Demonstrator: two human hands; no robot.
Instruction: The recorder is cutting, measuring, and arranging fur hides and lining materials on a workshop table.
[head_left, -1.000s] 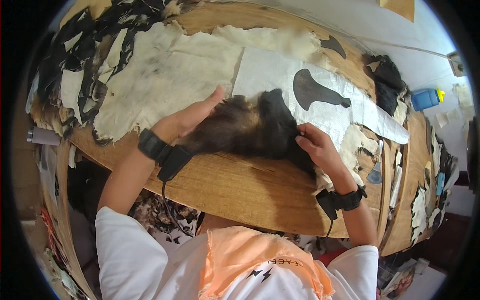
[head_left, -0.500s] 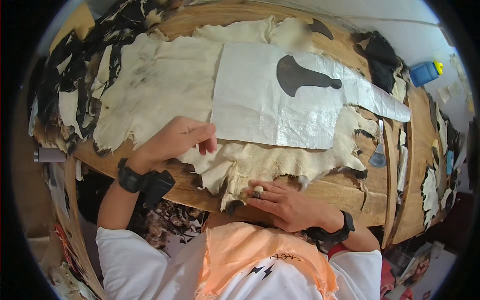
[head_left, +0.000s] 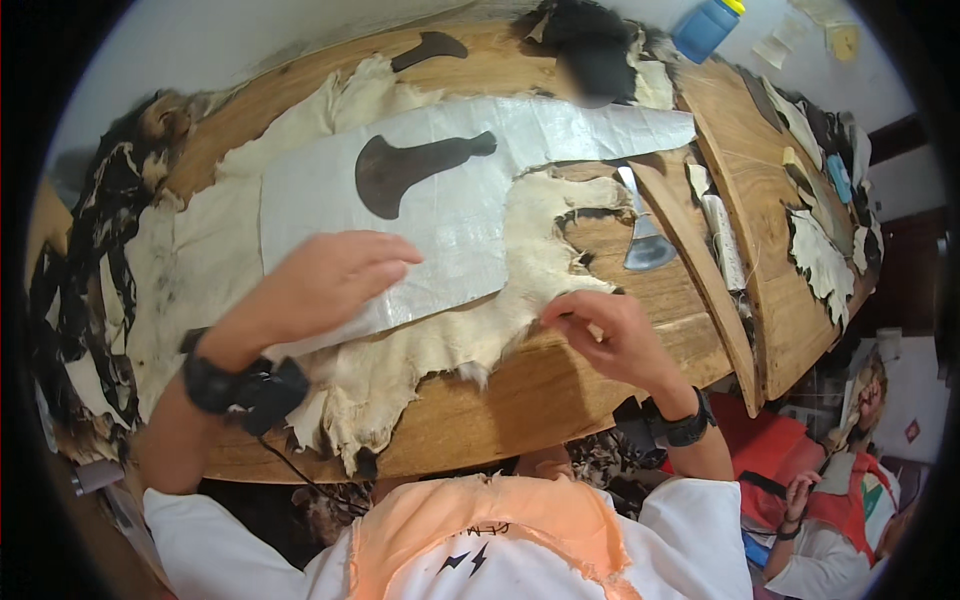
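A pale, ragged-edged hide (head_left: 535, 240) lies on the wooden table, with a silvery sheet (head_left: 460, 265) spread over it. On the sheet rests a dark, flared blade (head_left: 385, 175) with a narrow stem. My left hand (head_left: 335, 280) is over the sheet's near left part, fingers stretched out and holding nothing. Whether it touches the sheet, I cannot tell. At the hide's right near edge, my right hand (head_left: 610, 335) has its fingers curled and thumb and fingertips together on the border. A steel crescent-bladed knife (head_left: 650, 250) lies beyond that hand.
Another dark blade (head_left: 432, 50) lies at the far side, left of a black furry hide (head_left: 595, 65). Wooden strips (head_left: 705, 285) cross the table at right. Black-and-white hide scraps (head_left: 85, 300) pile up at left. A blue bottle (head_left: 708, 30) stands far right; another person (head_left: 835, 510) is at lower right.
The view has swung to the right. My left hand has gone from the sheet's near left corner to over it. My right hand has moved from the hide's near flap to its right border.
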